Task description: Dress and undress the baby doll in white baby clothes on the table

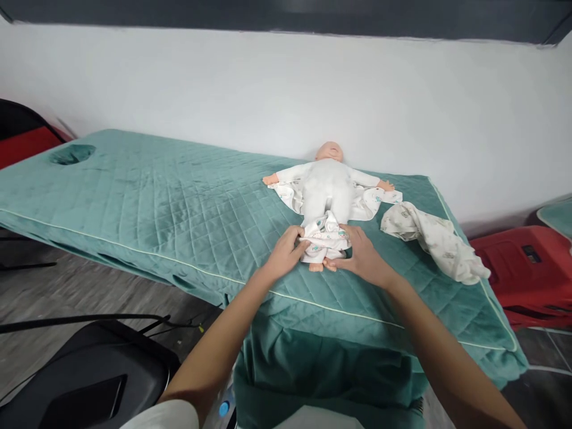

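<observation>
A baby doll point(329, 182) lies on its back on a green quilted massage table, arms spread, head toward the wall. Its torso is white. Small printed baby pants point(325, 233) are bunched around its lower legs, and its bare feet point(316, 267) stick out at the near end. My left hand point(286, 251) pinches the pants' left edge between thumb and fingers. On the other side my right hand point(360, 255) grips the right edge, its thumb by the doll's foot. Under the doll's back and arms is a spread printed baby shirt point(370, 201).
A crumpled printed cloth point(433, 241) lies right of the doll, reaching the edge of the massage table point(179, 202). The table has a face hole point(72, 154) at far left. Red plastic chairs point(522, 268) stand to the right, a black padded object point(93, 375) at lower left.
</observation>
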The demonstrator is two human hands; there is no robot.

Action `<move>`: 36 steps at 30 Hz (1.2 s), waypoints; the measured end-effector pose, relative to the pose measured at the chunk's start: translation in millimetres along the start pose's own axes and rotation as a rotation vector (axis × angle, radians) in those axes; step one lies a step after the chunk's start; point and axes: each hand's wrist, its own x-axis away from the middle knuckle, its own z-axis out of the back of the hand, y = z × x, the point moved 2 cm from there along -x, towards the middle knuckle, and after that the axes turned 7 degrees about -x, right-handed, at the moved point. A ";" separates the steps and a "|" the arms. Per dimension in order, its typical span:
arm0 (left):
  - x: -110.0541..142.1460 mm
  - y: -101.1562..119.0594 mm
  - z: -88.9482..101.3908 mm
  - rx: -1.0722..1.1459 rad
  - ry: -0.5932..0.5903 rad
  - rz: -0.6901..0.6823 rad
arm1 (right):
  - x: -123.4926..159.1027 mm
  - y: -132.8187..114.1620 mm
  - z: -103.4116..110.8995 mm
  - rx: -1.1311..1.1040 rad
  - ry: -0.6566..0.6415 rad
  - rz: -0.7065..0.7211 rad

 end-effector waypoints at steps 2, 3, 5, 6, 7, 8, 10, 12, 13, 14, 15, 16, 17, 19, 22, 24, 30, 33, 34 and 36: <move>11.5 3.8 -2.0 -0.016 -0.036 0.007 | -1.7 3.8 -1.5 0.016 0.011 -0.031; 17.2 5.5 -3.9 -0.031 -0.049 -0.012 | -3.1 5.1 -2.2 0.024 0.019 -0.049; 26.5 8.1 -8.6 -0.085 -0.060 -0.094 | -6.0 4.7 -3.6 0.037 0.033 -0.076; 29.5 8.8 -10.8 -0.124 -0.053 -0.140 | -6.7 2.7 -4.2 0.043 0.037 -0.082; 31.2 8.8 -12.7 -0.168 -0.040 -0.180 | -6.4 -0.5 -4.7 0.047 0.033 -0.085; 31.7 8.4 -14.1 -0.212 -0.025 -0.205 | -5.1 -4.8 -5.0 0.053 0.019 -0.082; 30.0 6.7 -15.5 -0.284 0.000 -0.218 | 1.1 -14.7 -5.1 0.075 -0.039 -0.067; 26.6 5.9 -15.7 -0.323 0.000 -0.209 | 10.0 -24.2 -4.5 0.134 -0.097 -0.038; 24.9 6.3 -15.4 -0.329 -0.002 -0.200 | 14.3 -28.0 -4.0 0.173 -0.118 -0.019; 23.5 7.2 -14.9 -0.327 -0.007 -0.187 | 17.7 -31.1 -3.5 0.217 -0.132 0.000; 22.4 8.8 -14.0 -0.317 -0.014 -0.172 | 19.9 -33.6 -3.0 0.263 -0.139 0.016; 21.6 10.9 -12.7 -0.300 -0.024 -0.152 | 20.8 -35.5 -2.5 0.308 -0.143 0.027; 21.1 13.5 -10.9 -0.277 -0.039 -0.126 | 20.4 -37.2 -2.0 0.346 -0.154 0.030; 21.0 19.7 -4.9 -0.216 -0.085 -0.049 | 17.3 -41.0 -0.3 0.399 -0.187 0.011; 22.0 30.9 9.6 -0.112 -0.178 0.077 | 12.7 -50.3 6.3 0.354 -0.233 -0.072; 22.8 40.6 21.1 -0.017 -0.249 0.097 | 12.8 -59.3 13.1 0.245 -0.258 -0.128; 25.8 70.6 52.4 0.256 -0.509 0.180 | 17.7 -91.0 37.5 -0.063 -0.468 -0.182; 26.7 84.2 69.4 0.207 -0.640 0.196 | 13.8 -106.5 56.6 -0.121 -0.551 -0.192; 25.9 88.4 76.3 0.161 -0.670 0.188 | 11.0 -111.8 64.1 -0.115 -0.559 -0.182; 21.9 97.2 92.4 0.053 -0.731 0.145 | 4.0 -122.4 79.5 -0.071 -0.560 -0.142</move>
